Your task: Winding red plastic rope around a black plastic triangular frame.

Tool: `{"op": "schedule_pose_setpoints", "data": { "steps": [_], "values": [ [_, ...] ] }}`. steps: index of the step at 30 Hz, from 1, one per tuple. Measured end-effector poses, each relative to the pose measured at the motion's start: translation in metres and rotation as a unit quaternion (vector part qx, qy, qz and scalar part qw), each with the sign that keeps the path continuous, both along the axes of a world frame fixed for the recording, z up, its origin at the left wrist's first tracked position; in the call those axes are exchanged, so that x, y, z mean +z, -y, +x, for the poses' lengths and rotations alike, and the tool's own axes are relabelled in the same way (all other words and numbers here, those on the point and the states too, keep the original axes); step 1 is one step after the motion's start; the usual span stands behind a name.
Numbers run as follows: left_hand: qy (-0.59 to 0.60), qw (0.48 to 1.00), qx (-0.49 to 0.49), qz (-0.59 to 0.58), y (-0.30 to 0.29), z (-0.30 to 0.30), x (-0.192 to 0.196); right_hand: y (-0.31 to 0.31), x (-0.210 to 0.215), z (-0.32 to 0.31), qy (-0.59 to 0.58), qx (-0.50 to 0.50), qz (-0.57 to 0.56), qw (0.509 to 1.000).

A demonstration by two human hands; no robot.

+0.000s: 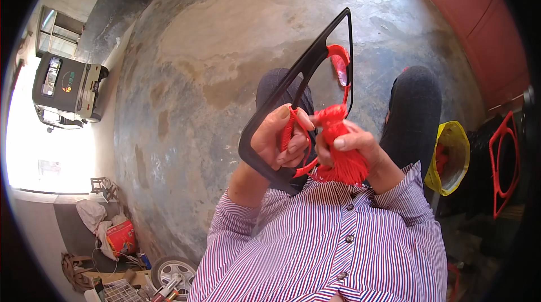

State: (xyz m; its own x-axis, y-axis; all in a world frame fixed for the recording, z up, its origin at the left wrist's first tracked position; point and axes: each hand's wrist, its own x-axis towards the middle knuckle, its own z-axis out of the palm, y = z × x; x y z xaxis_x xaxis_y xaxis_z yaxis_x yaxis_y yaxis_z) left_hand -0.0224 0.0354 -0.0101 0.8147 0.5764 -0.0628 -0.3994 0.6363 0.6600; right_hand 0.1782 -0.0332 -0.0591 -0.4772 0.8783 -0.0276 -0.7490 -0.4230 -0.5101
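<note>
A flat black frame (262,111) with a rounded opening stands tilted in front of my body. My left hand (282,138) is closed around its near side, with a red-wrapped section (286,133) under the fingers. Red cord (339,50) lines part of the opening, and a thin loop of it hangs by my left fingers. My right hand (360,147) pinches a thick bundle of red thread (345,166), whose loose ends fan out below like a tassel. Both hands are close together above my lap. The bundle's upper end is blurred.
To my right stands a yellow bag-like container (464,158) with red material inside. Beyond it, a red frame (497,206) rests against dark things. A red box (121,238) and a wheel (173,274) lie at lower left. A vehicle (65,90) is parked at far left.
</note>
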Motion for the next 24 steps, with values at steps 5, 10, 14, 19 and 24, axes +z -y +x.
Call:
{"op": "schedule_pose_setpoints", "data": {
  "steps": [5,10,14,19,24],
  "values": [
    [-0.001,1.000,0.003,0.001,-0.001,-0.002,-0.001,-0.001,-0.014,0.001,0.018,0.028,-0.008,0.999],
    [0.024,1.000,-0.007,0.001,-0.007,-0.008,-0.005,-0.005,-0.014,0.009,-0.056,-0.023,0.009,0.998],
    [0.026,1.000,-0.014,0.003,-0.008,-0.007,-0.004,-0.003,-0.015,0.004,-0.027,-0.005,-0.008,1.000],
    [0.019,1.000,-0.010,0.007,-0.007,-0.005,-0.005,0.000,-0.015,-0.004,0.039,0.037,0.010,0.999],
    [0.000,1.000,0.003,-0.004,-0.009,-0.009,-0.004,0.004,-0.021,-0.001,0.023,0.084,0.020,0.996]
  ]
}}
